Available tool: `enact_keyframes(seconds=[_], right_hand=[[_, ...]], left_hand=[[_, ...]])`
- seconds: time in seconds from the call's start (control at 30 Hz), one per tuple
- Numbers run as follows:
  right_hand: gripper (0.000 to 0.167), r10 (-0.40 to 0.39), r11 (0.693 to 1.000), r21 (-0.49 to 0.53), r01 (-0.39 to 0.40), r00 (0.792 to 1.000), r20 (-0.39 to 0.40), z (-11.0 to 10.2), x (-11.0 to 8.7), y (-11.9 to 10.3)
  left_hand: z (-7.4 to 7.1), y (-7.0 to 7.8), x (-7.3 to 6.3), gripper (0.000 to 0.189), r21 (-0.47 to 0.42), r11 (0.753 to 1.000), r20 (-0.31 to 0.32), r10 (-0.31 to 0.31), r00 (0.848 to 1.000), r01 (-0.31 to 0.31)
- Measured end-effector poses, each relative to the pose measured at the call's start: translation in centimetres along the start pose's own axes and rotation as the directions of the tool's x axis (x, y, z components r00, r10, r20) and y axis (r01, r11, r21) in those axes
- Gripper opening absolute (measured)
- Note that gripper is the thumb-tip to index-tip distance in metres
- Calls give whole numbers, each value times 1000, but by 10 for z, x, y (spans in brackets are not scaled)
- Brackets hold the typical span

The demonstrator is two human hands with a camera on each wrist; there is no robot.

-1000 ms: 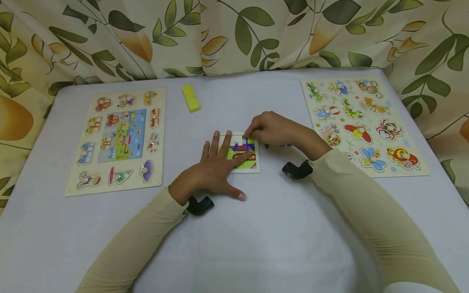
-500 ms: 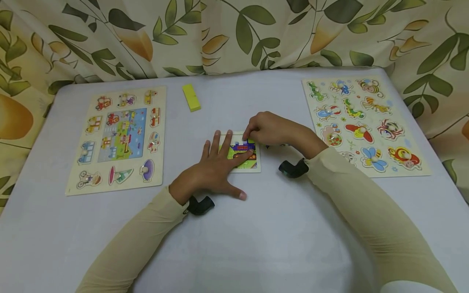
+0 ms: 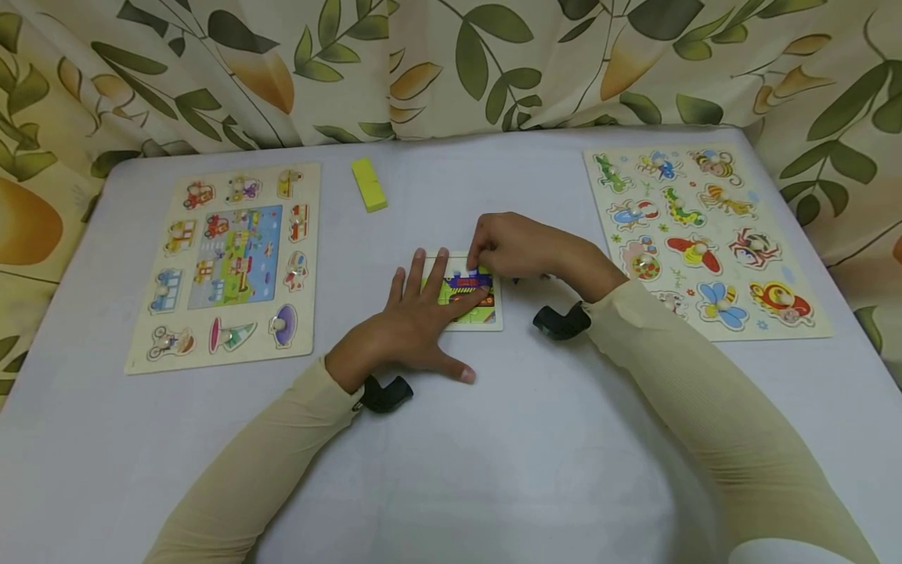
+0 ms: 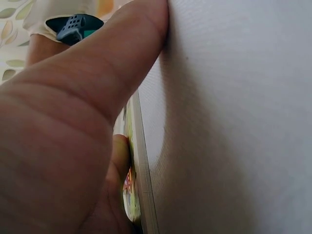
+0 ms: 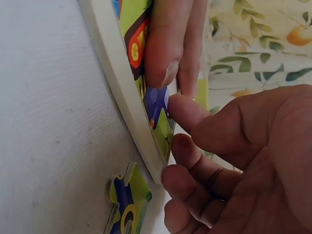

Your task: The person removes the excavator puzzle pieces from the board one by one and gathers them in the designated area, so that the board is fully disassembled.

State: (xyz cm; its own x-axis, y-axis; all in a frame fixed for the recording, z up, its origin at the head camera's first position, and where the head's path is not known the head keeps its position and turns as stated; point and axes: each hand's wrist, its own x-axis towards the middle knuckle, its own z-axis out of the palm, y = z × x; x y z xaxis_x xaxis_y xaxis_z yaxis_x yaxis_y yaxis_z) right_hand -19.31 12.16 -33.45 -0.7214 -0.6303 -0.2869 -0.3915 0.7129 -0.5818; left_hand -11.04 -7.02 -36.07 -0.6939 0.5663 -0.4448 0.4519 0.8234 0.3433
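Observation:
A small jigsaw board with a pale frame and a train picture lies mid-table. My left hand rests across it with fingers spread, covering its left part; its index finger lies over the picture. In the left wrist view the thumb extends beyond the board's edge toward the cloth. My right hand has curled fingers at the board's upper right corner. In the right wrist view its thumb and fingertips pinch a purple-and-green jigsaw piece at that corner. A loose jigsaw piece lies beside the board, mostly under the right hand.
A vehicle peg puzzle lies at the left, an insect peg puzzle at the right. Behind the board sits a yellow block. A leaf-patterned curtain hangs along the table's far edge.
The right hand has shifted very slightly left at the board's corner, its wrist moving with it. The left hand stays in place on the board.

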Motion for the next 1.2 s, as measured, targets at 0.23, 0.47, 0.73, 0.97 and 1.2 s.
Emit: enact_keyframes(seconds=[0.23,0.47,0.73,0.97,1.2], right_hand=[[20,16,1000,2,-16,1000,9,-4,-2,-4],[20,49,998,42,-48,999,-20,-7,-2,1],[19,25,992,123,-22,1000,-18,-7,-3,6],[15,-6,988,155,10,1000,-21,-5,-4,7],[15,3,989,148,0,1000,-26,-7,-7,6]], left_hand=[[-1,0,0,112,10,1000,-2,2,1000,-2],[-1,0,1,113,15,1000,-7,-8,1000,8],[0,0,0,112,-3,1000,-4,-11,1000,11],[1,0,1,113,1,1000,-1,-13,1000,13],[1,-1,1,113,-4,1000,-5,-8,1000,8]])
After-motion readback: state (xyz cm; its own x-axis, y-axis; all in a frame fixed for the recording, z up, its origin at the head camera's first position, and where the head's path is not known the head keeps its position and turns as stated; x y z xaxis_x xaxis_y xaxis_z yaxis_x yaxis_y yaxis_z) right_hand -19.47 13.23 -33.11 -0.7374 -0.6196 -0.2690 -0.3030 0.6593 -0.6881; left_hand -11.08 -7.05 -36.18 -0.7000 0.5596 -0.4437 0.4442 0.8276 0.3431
